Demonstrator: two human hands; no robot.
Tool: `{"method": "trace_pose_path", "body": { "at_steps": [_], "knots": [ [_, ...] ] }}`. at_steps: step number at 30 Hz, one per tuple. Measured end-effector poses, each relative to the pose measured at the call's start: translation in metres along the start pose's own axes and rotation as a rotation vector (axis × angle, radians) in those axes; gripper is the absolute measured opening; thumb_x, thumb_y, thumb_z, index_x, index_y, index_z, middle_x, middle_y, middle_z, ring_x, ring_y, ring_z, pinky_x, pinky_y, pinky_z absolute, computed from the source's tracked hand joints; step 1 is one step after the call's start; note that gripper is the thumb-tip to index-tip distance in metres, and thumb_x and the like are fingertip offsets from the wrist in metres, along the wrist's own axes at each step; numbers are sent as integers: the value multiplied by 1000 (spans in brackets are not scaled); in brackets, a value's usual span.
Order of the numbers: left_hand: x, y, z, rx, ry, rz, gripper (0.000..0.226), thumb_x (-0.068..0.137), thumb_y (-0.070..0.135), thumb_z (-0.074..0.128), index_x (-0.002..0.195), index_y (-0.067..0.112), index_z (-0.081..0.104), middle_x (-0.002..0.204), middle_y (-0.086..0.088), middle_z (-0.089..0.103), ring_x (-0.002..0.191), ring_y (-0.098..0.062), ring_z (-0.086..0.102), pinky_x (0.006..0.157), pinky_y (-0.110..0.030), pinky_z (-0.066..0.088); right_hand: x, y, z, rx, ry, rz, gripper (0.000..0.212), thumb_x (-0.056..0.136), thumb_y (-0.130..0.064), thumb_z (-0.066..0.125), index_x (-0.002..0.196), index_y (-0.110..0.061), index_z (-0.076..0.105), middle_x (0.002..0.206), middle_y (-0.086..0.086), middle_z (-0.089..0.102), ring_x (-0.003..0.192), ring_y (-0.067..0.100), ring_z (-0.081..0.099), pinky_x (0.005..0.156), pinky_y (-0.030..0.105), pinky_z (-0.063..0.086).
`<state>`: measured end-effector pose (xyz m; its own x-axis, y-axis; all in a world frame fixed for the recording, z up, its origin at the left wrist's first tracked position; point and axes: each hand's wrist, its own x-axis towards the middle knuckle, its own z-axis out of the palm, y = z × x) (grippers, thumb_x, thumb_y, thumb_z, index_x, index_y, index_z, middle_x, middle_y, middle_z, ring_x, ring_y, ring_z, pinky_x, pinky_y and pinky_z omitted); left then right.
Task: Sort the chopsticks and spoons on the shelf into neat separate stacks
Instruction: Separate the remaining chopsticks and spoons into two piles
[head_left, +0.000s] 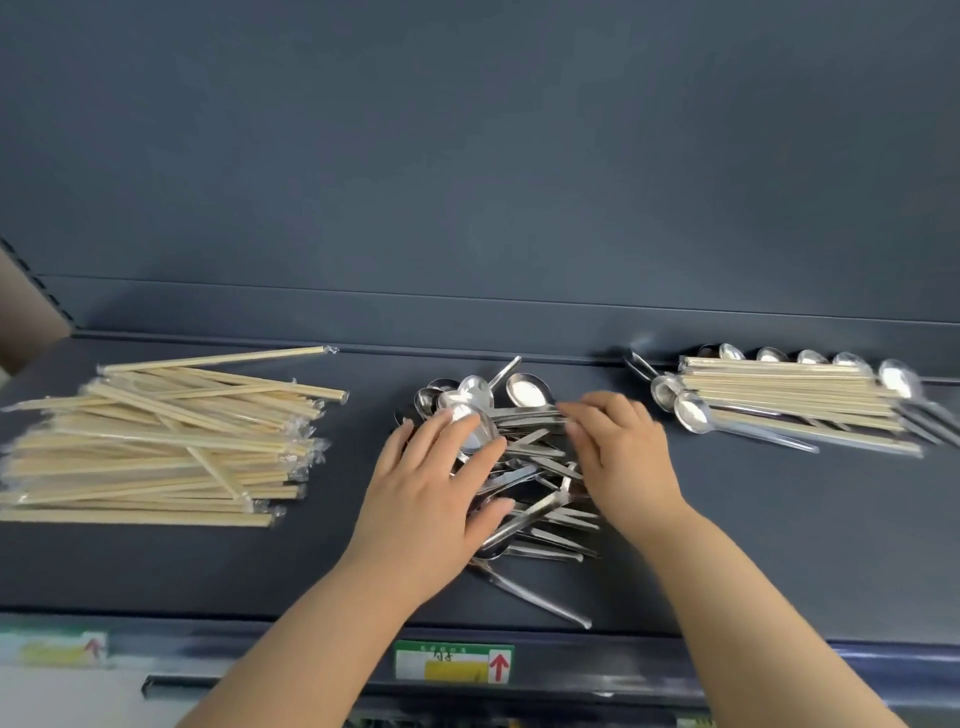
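A loose heap of steel spoons (524, 467) lies mid-shelf, bowls mostly at the back, handles crossing toward the front. My left hand (431, 488) lies flat on the heap's left side, fingers spread over the spoon bowls. My right hand (618, 452) rests on the heap's right side, fingertips touching the handles. A big pile of wrapped wooden chopsticks (156, 441) sits at the left. At the right, a mixed pile of chopsticks (789, 400) has several spoons (691, 410) lying around and under it.
The dark grey shelf (779, 545) has a back wall close behind the piles. A cardboard box (26, 312) stands at the far left. Price labels (452, 662) run along the shelf's front edge.
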<state>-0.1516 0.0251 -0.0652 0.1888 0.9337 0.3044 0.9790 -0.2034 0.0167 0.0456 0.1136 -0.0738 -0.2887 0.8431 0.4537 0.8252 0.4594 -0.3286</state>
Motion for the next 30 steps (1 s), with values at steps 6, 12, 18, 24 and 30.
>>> {"method": "trace_pose_path", "body": {
  "at_steps": [6, 12, 18, 24, 30],
  "knots": [
    [-3, 2, 1, 10, -72, -50, 60, 89, 66, 25, 134, 33, 48, 140, 0, 48, 133, -26, 38, 109, -52, 30, 29, 15, 8, 47, -424, 123, 40, 99, -38, 32, 135, -25, 46, 138, -3, 49, 130, 21, 36, 105, 38, 29],
    [-6, 0, 9, -17, -88, -81, 62, 84, 68, 33, 131, 31, 51, 141, -1, 44, 133, -27, 38, 108, -55, 29, 32, -1, 21, 73, -478, -49, 34, 99, -32, 36, 132, -30, 48, 132, -9, 53, 126, 16, 39, 100, 34, 26],
    [-6, 3, 10, -17, -56, -72, 60, 84, 66, 36, 131, 31, 51, 140, 2, 46, 132, -28, 38, 108, -56, 29, 46, 0, 23, 292, -530, -107, 38, 95, -6, 43, 128, -21, 53, 130, -4, 53, 120, 14, 48, 100, 19, 32],
    [5, 0, -4, -7, 0, -64, 58, 85, 64, 36, 129, 30, 52, 130, 3, 54, 128, -25, 44, 105, -54, 34, 43, 0, 11, 341, -419, -82, 33, 96, -14, 44, 126, -20, 55, 119, -5, 58, 112, 13, 52, 96, 24, 38],
    [38, 20, -16, -15, 49, -3, 60, 82, 61, 37, 125, 26, 59, 117, 1, 62, 117, -27, 54, 100, -50, 42, 20, -2, -22, 411, -287, -11, 31, 96, -18, 48, 125, -21, 56, 119, -5, 60, 109, 8, 53, 97, 24, 41]
  ]
}}
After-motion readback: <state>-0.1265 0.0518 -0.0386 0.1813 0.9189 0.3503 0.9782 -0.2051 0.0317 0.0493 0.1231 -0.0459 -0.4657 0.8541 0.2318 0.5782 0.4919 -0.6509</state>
